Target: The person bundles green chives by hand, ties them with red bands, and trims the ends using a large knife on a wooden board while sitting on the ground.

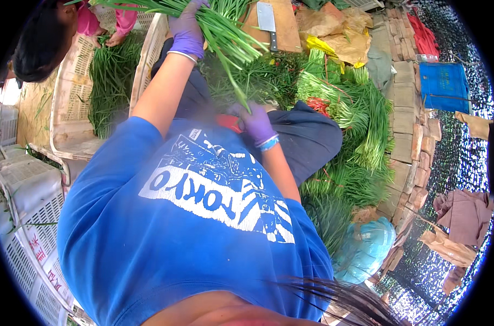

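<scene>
My left hand [186, 30], in a purple glove, is raised in front of me and grips a thick bunch of long green onion leaves [225, 32] that fans out to the right. My right hand [256, 124], also gloved in purple, sits low over my lap and pinches the end of a single green stalk [237, 89] hanging from that bunch. A small red object [228, 122] lies just left of my right hand, partly hidden by my blue shirt.
Heaps of green onions [355, 125] cover the ground to my right beside a low brick edge [407, 108]. A cleaver [267, 19] rests on a wooden board ahead. Pale plastic crates [67, 92] stand at left, one holding greens; another person's hand [115, 39] reaches there. A blue bag [366, 247] lies lower right.
</scene>
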{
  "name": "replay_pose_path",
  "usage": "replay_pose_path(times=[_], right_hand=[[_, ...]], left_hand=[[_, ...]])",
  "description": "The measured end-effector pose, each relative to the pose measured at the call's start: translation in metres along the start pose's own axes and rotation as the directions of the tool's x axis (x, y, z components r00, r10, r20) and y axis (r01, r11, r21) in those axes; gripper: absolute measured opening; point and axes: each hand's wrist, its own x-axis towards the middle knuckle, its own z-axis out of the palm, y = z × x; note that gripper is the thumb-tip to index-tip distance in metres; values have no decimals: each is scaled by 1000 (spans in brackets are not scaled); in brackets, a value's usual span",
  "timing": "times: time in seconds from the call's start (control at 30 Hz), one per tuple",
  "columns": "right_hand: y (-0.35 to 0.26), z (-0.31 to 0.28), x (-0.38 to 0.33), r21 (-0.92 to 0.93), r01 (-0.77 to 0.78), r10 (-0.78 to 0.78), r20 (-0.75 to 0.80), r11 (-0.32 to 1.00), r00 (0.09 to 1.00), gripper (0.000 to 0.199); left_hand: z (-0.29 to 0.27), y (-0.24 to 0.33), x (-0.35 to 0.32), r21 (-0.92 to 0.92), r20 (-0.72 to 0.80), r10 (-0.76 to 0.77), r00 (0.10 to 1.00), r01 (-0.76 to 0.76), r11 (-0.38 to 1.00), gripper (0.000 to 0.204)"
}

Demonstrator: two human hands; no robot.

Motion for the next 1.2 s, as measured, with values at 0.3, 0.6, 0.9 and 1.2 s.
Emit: replay_pose_path(times=[0.3, 0.6, 0.9, 1.2], right_hand=[[-18, -19, 19, -632, 118, -270, -150, 766, 951, 56], [-44, 17, 58, 928, -214, 139, 179, 304, 974, 38], [-41, 44, 80, 902, 99, -67, -77, 420, 995, 16], [31, -13, 47, 701, 259, 57, -393, 665, 918, 38]], left_hand=[[2, 10, 3, -80, -61, 69, 996, -73, 994, 6], [-14, -17, 8, -106, -59, 16, 998, -23, 994, 9], [6, -15, -20, -146, -40, -68, 997, 62, 987, 11], [-35, 8, 31, -305, -68, -180, 981, 151, 940, 11]])
